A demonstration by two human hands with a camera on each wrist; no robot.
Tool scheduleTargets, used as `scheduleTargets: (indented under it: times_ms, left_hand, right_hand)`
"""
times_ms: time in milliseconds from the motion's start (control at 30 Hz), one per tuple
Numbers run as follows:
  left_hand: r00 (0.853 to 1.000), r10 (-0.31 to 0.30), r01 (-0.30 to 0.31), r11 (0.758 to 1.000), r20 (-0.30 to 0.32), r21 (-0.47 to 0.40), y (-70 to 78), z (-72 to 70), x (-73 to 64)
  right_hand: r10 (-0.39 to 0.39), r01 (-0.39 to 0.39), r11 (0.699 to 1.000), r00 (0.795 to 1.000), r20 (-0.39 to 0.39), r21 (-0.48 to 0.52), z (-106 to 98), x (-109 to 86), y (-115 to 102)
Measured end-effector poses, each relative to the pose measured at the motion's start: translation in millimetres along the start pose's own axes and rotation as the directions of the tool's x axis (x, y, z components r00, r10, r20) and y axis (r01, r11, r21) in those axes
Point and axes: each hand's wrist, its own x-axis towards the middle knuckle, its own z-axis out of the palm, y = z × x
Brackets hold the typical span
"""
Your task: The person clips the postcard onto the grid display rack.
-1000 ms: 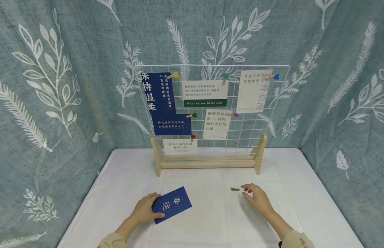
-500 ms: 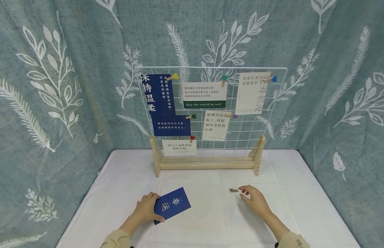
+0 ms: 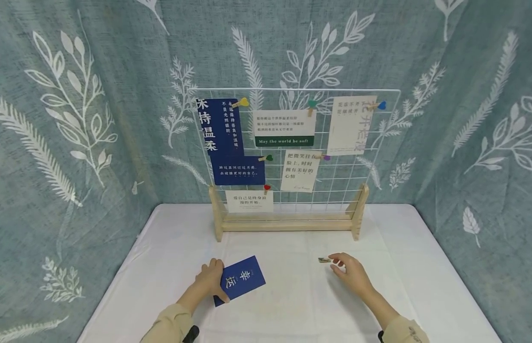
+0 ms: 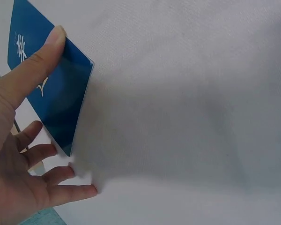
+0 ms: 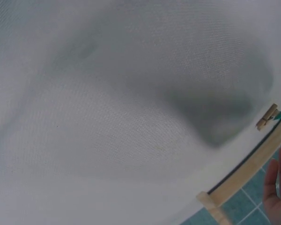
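On the white table lies a dark blue card (image 3: pixel 244 281) with white and gold characters. My left hand (image 3: pixel 209 277) holds its left end, thumb on its near side and fingers at its far side. In the left wrist view the thumb (image 4: pixel 44 51) crosses the face of the card (image 4: pixel 61 89), with the other fingers spread by the opposite edge. A small wooden clothespin (image 3: pixel 324 260) with a green part lies further right; it also shows in the right wrist view (image 5: pixel 268 117). My right hand (image 3: pixel 352 274) hovers just beside it, fingers loosely bent, holding nothing.
Behind stands a white wire grid (image 3: pixel 334 190) in a wooden stand (image 3: pixel 287 225). Several cards, such as a white and green one (image 3: pixel 284 128), hang on it by heart-topped clothespins. A patterned green curtain (image 3: pixel 133 71) surrounds the table (image 3: pixel 291 309).
My left hand has shifted slightly right, further over the blue card, which stays in place. The right hand has crept a little left toward the clothespin.
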Motion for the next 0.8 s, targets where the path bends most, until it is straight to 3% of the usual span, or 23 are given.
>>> scheduleTargets:
  times_ms: [133,500,800]
  left_hand:
    - [1.000,0.000,0.000,1.000,0.022,-0.001,1.3,-2.2,1.6]
    - [1.000,0.028,-0.028,0.999,-0.003,0.019,-10.6,-10.1,4.6]
    - [0.998,0.059,-0.057,0.997,-0.030,0.057,-9.3,-25.3,8.8]
  right_hand:
    - [-0.001,0.001,1.000,1.000,-0.001,0.001,-1.5,2.2,-0.8]
    - [0.010,-0.010,1.000,1.000,0.013,0.016,-2.6,7.8,-0.1]
    - [0.027,-0.027,1.000,0.999,0.018,-0.009,-8.9,12.3,1.3]
